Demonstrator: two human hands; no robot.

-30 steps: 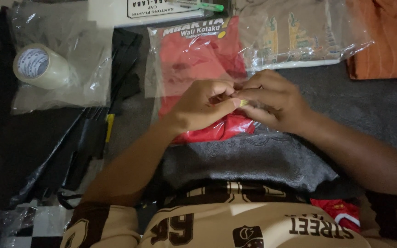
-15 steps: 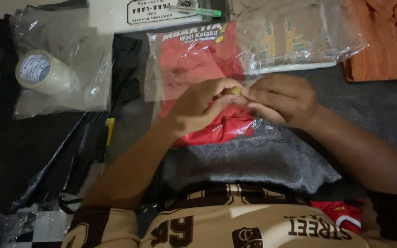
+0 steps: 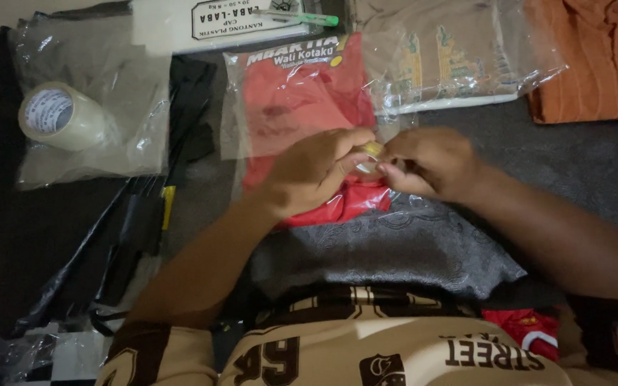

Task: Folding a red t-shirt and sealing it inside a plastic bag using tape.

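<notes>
At frame centre, over the red bagged shirt [image 3: 302,121], my left hand [image 3: 316,171] and right hand [image 3: 430,163] pinch a small yellowish piece [image 3: 372,150] between fingertips.

Clear bag of red cloth [image 3: 302,107] centre; white label [image 3: 241,18] above it.

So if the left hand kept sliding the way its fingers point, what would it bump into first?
Almost at once, the right hand: the left hand points rightward and their fingertips already meet over a small yellowish piece, above the bagged red garment.
</notes>
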